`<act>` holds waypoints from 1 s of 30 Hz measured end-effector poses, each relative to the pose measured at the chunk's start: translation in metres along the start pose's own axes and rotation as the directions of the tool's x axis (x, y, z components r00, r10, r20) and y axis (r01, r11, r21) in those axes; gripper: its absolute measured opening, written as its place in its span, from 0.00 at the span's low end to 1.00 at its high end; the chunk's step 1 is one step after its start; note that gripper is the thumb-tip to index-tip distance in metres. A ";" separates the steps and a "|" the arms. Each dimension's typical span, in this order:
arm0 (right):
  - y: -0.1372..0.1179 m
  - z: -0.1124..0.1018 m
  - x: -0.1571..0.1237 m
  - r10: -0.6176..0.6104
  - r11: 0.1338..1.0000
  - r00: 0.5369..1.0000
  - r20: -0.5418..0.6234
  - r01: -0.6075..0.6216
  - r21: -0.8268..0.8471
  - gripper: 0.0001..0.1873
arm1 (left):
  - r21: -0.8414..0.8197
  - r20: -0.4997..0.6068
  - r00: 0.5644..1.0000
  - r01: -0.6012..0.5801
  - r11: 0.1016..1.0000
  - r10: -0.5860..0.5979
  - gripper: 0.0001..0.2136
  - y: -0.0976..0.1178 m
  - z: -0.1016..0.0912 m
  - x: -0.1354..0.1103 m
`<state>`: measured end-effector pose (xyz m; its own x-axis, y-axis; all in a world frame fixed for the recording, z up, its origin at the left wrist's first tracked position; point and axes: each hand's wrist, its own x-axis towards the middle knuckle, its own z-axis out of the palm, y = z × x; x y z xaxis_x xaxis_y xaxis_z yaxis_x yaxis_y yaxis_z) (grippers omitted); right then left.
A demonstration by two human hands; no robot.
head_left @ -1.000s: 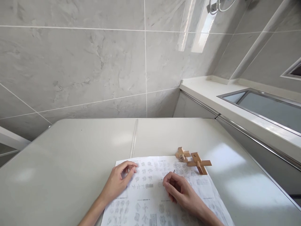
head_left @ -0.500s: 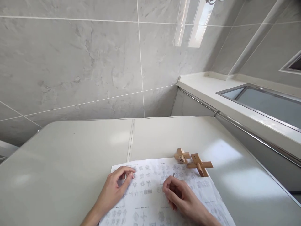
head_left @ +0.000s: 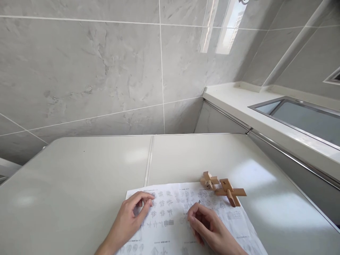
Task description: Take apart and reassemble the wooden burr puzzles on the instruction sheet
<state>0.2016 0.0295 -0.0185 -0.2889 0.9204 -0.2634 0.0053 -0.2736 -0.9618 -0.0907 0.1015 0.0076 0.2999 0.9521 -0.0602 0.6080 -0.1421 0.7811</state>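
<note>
A large white sheet of paper [head_left: 164, 235] printed with rows of small figures lies on the table. On its left side rests my left hand [head_left: 132, 216], loosely curved, thumb apart from the fingers and nothing between them. My right hand [head_left: 209, 226] is curled on the sheet's right half. A small grey tip [head_left: 199, 202] shows just beyond its knuckles; whether it belongs to something in the hand or to the print is unclear. Past that hand, at the sheet's upper right edge, stand two wooden interlocking puzzles: a small one [head_left: 208, 183] and a larger cross-shaped one [head_left: 230, 192] marked "2".
The pale table [head_left: 79, 191] has a seam [head_left: 149, 159] running across it and a rounded far left corner. Behind it rises a grey tiled wall [head_left: 79, 71]. To the right is a white counter [head_left: 225, 95] with a metal-framed sink [head_left: 300, 113].
The view has shifted slightly, so the table, paper and puzzles appear a little lower and further right. Both hands keep nearly the same pose on the sheet.
</note>
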 end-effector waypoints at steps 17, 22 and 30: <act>-0.002 0.004 -0.001 0.004 1.000 1.000 -0.028 -0.004 0.006 0.28 | -0.002 -0.006 1.000 -0.003 1.000 0.003 0.16 0.002 0.001 0.001; -0.003 0.004 0.000 0.008 1.000 1.000 -0.026 -0.008 0.007 0.29 | 0.005 -0.013 1.000 -0.017 1.000 0.018 0.16 0.002 0.001 0.001; -0.007 0.004 -0.001 0.004 1.000 1.000 -0.018 -0.004 -0.023 0.29 | 0.009 0.006 1.000 -0.011 1.000 0.011 0.15 0.001 0.001 0.000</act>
<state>0.1983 0.0295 -0.0117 -0.2717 0.9242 -0.2683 0.0282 -0.2711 -0.9622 -0.0891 0.1012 0.0074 0.3106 0.9489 -0.0552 0.6112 -0.1549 0.7762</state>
